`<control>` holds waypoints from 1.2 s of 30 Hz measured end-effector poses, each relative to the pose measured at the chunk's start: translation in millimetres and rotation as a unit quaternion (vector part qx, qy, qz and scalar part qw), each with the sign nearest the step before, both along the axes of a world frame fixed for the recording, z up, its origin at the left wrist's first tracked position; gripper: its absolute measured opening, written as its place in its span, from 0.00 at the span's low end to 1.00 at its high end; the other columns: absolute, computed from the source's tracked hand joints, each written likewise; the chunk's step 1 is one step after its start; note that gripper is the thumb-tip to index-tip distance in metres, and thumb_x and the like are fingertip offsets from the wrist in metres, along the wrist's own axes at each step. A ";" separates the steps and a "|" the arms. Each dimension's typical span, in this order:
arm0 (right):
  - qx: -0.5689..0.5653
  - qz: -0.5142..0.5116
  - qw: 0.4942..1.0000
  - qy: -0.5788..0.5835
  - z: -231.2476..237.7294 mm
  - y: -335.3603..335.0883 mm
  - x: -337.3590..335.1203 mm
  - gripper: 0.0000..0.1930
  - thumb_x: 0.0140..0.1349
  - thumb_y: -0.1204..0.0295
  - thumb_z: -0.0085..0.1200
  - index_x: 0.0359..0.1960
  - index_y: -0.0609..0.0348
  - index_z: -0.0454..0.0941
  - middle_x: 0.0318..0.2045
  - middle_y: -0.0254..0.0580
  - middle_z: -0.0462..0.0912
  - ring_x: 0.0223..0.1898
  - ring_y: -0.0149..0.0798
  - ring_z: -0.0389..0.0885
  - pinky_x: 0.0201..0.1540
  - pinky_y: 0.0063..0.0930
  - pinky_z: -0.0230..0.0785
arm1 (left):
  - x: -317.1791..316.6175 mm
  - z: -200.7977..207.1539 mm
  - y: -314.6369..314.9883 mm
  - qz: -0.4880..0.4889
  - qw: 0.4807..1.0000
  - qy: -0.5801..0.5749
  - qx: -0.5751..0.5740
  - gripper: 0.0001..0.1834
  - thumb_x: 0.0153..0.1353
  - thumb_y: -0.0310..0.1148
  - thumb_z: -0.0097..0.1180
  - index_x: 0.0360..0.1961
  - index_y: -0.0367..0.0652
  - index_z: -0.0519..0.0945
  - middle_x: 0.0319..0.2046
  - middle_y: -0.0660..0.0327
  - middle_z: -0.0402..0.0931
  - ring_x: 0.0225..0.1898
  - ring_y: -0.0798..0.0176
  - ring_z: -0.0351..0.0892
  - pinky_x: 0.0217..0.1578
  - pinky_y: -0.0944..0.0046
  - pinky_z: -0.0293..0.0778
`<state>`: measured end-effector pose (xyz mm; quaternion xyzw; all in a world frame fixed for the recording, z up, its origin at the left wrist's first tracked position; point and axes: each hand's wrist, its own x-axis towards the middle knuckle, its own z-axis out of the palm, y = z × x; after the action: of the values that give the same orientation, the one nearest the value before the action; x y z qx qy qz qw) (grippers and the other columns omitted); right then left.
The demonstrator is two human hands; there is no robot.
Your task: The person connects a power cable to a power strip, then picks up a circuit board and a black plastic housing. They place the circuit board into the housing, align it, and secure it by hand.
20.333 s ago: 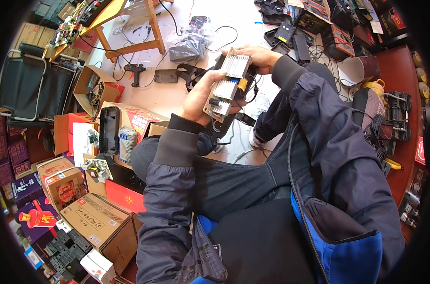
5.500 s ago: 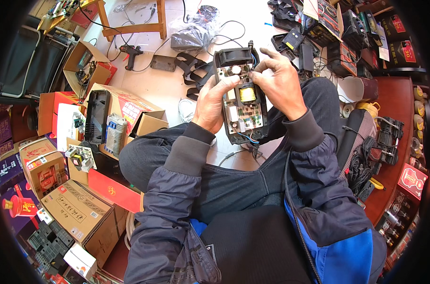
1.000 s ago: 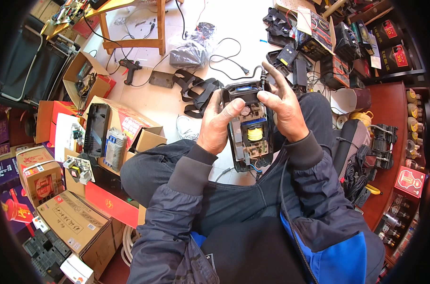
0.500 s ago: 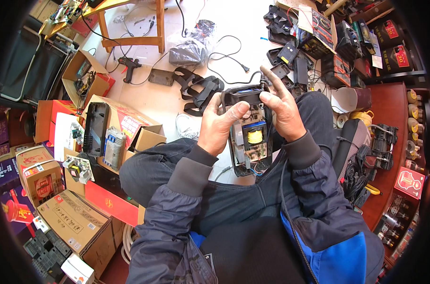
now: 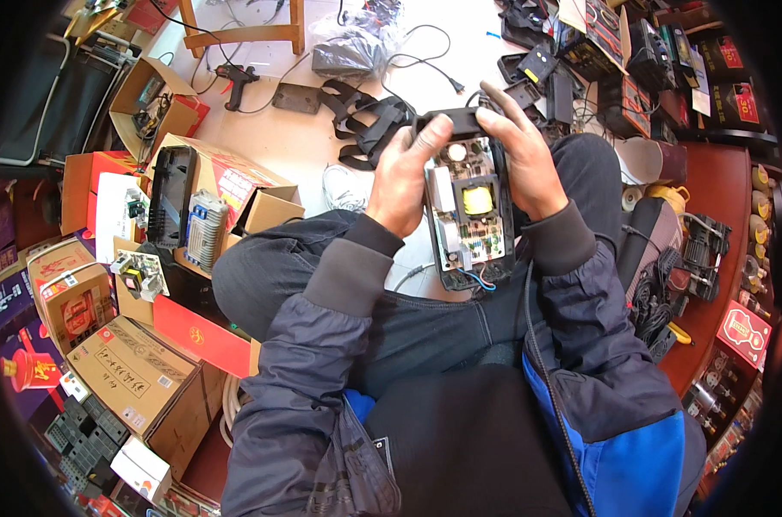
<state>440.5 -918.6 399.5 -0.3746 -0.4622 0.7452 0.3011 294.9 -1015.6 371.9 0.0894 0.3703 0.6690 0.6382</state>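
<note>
Between my hands is an opened black charger-like casing (image 5: 454, 281) with its circuit board (image 5: 489, 245) exposed. A yellow-wrapped transformer (image 5: 476, 200) sits mid-board, and blue and red wires show at the near end. My left hand (image 5: 403, 178) grips the casing's left side, thumb on the far end piece. My right hand (image 5: 530, 164) holds the right side, thumb near the top and the index finger stretched past the far edge. The casing is held above my crossed legs. Its underside and several fingertips are hidden.
At left stand cardboard boxes (image 5: 141, 405), an empty black shell (image 5: 172, 196), a finned metal part (image 5: 206, 231) and a loose circuit board (image 5: 141, 274). Ahead on the floor lie black straps (image 5: 369, 121), a glue gun (image 5: 237, 84) and a bagged item (image 5: 344, 59). Black devices (image 5: 537, 65) crowd the right.
The casing has tilted so that its board faces up more fully. Both thumbs have shifted higher along its far end, and the whole view has moved slightly.
</note>
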 end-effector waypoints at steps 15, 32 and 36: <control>-0.054 0.027 0.998 -0.006 -2.9 6.4 -5.4 0.38 0.66 0.67 0.64 0.73 0.70 0.60 0.53 0.50 0.80 0.52 0.35 0.82 0.54 0.28 0.77 | -2.9 0.1 1.1 -0.037 0.995 -0.085 -0.023 0.27 0.76 0.54 0.51 0.61 0.43 0.76 0.52 0.59 0.82 0.49 0.64 0.84 0.52 0.60 0.82; -0.077 0.012 0.997 0.027 -13.3 7.1 -0.1 0.36 0.67 0.69 0.62 0.73 0.68 0.62 0.49 0.47 0.83 0.45 0.31 0.84 0.48 0.25 0.79 | -1.7 -0.8 2.2 -0.028 0.992 -0.126 -0.001 0.25 0.76 0.52 0.51 0.60 0.43 0.77 0.51 0.59 0.83 0.50 0.64 0.84 0.53 0.60 0.81; -0.062 0.013 0.998 -0.008 -11.7 8.6 -2.0 0.36 0.68 0.67 0.62 0.74 0.69 0.61 0.56 0.50 0.80 0.54 0.35 0.81 0.56 0.27 0.74 | 0.3 -0.2 3.4 -0.029 0.995 -0.086 -0.042 0.22 0.74 0.47 0.55 0.56 0.40 0.79 0.47 0.60 0.84 0.45 0.65 0.84 0.48 0.62 0.82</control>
<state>438.5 -910.1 387.8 -0.3922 -0.4228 0.7732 0.2638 295.2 -1012.2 371.8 0.0152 0.3392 0.6390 0.6902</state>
